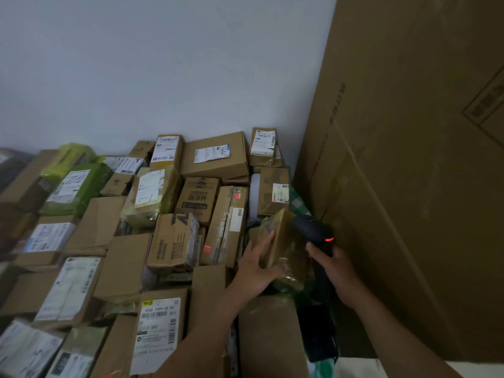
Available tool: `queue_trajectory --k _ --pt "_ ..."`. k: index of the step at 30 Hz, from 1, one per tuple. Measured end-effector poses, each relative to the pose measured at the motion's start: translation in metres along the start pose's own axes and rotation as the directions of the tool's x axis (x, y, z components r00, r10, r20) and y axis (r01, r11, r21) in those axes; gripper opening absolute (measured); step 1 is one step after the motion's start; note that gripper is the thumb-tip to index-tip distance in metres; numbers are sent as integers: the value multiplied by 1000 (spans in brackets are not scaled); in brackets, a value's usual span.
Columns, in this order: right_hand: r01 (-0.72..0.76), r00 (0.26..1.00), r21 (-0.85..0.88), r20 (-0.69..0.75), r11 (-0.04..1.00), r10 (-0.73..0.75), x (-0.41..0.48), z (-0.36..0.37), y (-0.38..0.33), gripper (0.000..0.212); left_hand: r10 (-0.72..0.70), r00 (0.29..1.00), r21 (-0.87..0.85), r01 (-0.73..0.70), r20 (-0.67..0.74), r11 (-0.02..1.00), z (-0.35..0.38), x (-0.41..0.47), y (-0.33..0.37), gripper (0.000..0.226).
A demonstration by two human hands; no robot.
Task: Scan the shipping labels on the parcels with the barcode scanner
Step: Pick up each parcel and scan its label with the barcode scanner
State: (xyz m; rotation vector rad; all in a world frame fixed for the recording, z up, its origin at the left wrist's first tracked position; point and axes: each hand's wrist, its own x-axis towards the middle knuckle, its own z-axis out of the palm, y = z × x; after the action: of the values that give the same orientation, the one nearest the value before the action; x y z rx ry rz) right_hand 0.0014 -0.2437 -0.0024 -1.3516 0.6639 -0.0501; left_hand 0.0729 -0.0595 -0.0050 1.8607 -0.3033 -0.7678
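Scanning hand: right hand, fingers wrapped round the black barcode scanner, its red light lit, lower right of centre.
Left hand: fingers and thumb grip a tilted taped parcel, just beside the scanner's head.
Pile: labelled parcels heaped across the lower left.
Right edge: tall carton.
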Motion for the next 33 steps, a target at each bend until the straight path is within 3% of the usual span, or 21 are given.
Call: queue_trajectory --k 3,6,9,12,17,21,26,33 --pt "-13 1000 -90 15 996 15 5 2 3 22 -36 991 276 71 -130 959 -1 -3 4 95" --pt "69 997 -253 -5 965 -73 12 10 1 12 -22 963 509 161 -269 846 10 -4 -1 108" --pt "91 991 -323 -65 942 -117 20 11 -8 13 -30 969 640 185 -246 745 17 -5 -8 112" --pt "60 993 -268 -77 962 -84 27 6 -22 23 15 969 635 150 -248 757 13 -1 -3 97" --pt "94 987 -200 -112 975 -118 49 5 -53 31 201 882 605 112 -426 789 -8 41 25 49" --pt "121 982 -148 -123 982 -140 75 6 -66 27 245 912 612 8 -329 790 -28 96 48 38" --pt "55 992 -60 -114 997 -61 114 7 -56 15 6 992 642 77 -125 763 -51 162 56 40" --pt "-126 992 60 -19 990 127 168 16 -29 18 -131 990 696 128 -49 707 -54 208 29 41"
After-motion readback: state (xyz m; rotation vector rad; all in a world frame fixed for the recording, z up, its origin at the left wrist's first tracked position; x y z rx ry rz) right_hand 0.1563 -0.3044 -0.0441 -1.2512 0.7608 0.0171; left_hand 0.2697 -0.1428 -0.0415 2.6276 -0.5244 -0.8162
